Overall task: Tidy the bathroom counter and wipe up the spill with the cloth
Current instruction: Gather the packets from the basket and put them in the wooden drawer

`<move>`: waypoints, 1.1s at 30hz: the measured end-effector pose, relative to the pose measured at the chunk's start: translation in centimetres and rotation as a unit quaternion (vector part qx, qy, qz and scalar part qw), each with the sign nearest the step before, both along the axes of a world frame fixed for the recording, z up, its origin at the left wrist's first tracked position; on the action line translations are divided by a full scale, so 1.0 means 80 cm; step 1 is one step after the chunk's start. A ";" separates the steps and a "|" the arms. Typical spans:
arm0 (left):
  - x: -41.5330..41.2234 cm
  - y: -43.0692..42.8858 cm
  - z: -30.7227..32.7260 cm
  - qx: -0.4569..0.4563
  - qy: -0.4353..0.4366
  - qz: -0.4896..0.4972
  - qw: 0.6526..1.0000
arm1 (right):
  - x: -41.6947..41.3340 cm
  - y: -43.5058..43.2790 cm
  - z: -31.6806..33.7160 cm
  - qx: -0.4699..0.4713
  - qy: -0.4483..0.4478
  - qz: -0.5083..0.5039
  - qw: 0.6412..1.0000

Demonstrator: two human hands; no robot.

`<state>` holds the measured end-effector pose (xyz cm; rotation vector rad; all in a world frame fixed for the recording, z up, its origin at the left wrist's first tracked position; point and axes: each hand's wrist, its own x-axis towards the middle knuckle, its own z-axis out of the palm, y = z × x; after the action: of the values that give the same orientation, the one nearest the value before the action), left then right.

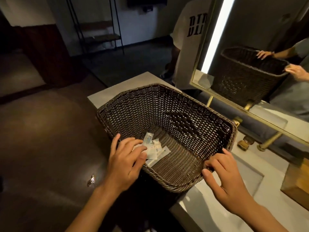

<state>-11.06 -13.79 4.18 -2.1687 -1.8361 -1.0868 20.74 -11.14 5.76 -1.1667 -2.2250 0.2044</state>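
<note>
A dark brown wicker basket (167, 114) sits tilted toward me at the left end of the pale bathroom counter (107, 94), its near edge hanging past the counter's front. Several small white sachets (156, 152) lie on the basket's floor at its near left corner. My left hand (124, 162) reaches over the near left rim, fingers closed on the sachets. My right hand (224, 180) grips the near right rim with curled fingers. No cloth or spill is in view.
A square white sink (247, 174) lies right of the basket, with brass taps (245, 141) behind it. A gold-framed mirror (250, 56) stands behind. A wooden box (297, 185) sits at far right. A crumpled foil scrap (91, 181) lies on the dark floor. A person in a white shirt (189, 39) stands beyond the counter.
</note>
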 end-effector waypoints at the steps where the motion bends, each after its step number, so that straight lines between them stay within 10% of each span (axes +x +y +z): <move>1: 0.001 0.000 -0.001 0.004 -0.002 0.000 1.000 | -0.001 0.002 0.002 0.004 -0.011 0.001 1.000; 9: 0.005 0.002 -0.005 0.017 -0.016 0.008 1.000 | -0.007 0.053 0.039 -0.048 -0.243 0.084 0.965; 16: 0.009 0.001 -0.005 0.013 -0.027 0.027 0.999 | -0.090 0.152 0.044 -0.402 -0.367 0.293 0.786; 20: 0.014 0.005 -0.009 0.016 -0.022 0.059 0.998 | -0.161 0.199 -0.025 -0.321 -0.496 0.331 0.736; 33: 0.020 0.005 -0.006 -0.021 0.016 0.103 0.994 | -0.271 0.265 -0.164 -0.013 -0.444 0.407 0.798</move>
<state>-9.46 -13.40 3.66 -1.9504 -2.0323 -0.9725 -0.96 10.09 -7.40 -0.1684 -3.4722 0.0036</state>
